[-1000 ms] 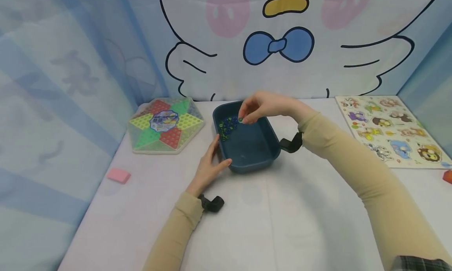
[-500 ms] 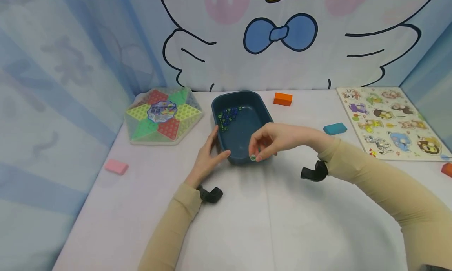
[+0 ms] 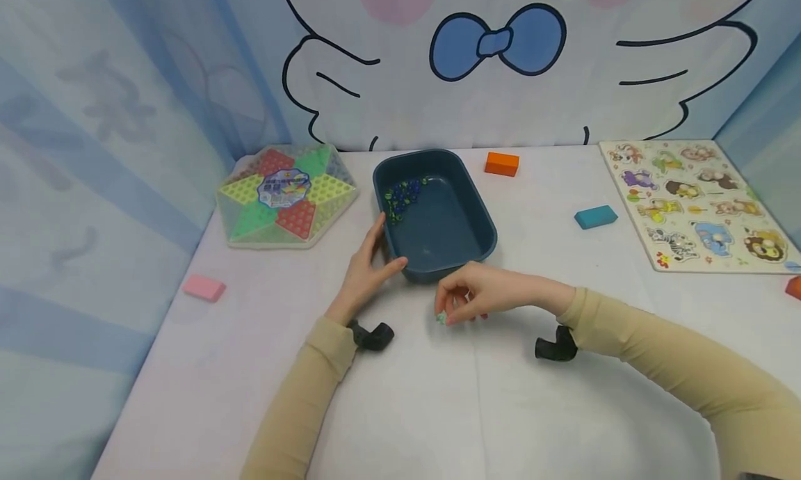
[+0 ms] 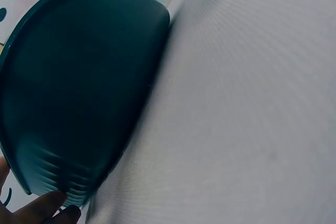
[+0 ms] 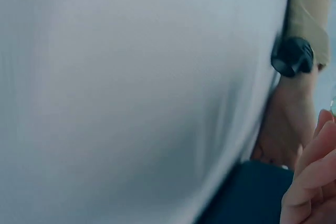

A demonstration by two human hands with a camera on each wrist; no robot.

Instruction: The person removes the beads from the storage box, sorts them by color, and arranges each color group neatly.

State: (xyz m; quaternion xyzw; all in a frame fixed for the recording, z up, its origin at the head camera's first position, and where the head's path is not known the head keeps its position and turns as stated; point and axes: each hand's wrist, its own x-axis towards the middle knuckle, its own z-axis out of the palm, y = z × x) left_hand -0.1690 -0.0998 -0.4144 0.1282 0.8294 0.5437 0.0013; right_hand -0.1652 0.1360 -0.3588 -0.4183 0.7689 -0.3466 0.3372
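Observation:
A dark blue plastic bin (image 3: 438,216) stands on the table, with several small blue and green glassy marbles (image 3: 403,198) gathered at its left side. My left hand (image 3: 363,278) rests against the bin's near left corner, fingers along the side wall and thumb at the front rim. In the left wrist view its fingertips (image 4: 50,203) touch the bin's ribbed outer wall. My right hand (image 3: 472,292) is just in front of the bin, low over the white cloth. It pinches a small green glassy marble (image 3: 441,318) between thumb and fingertips.
A hexagonal checkers board (image 3: 284,198) lies to the left, with a pink block (image 3: 204,288) nearer. Behind and right are an orange block (image 3: 502,164) and a teal block (image 3: 596,217). An animal puzzle board (image 3: 701,205) and a red block (image 3: 793,286) lie far right.
My right hand has moved from above the bin out over its front edge and down to the cloth, carrying the green marble. My left hand stays at the bin; the head view tilts down.

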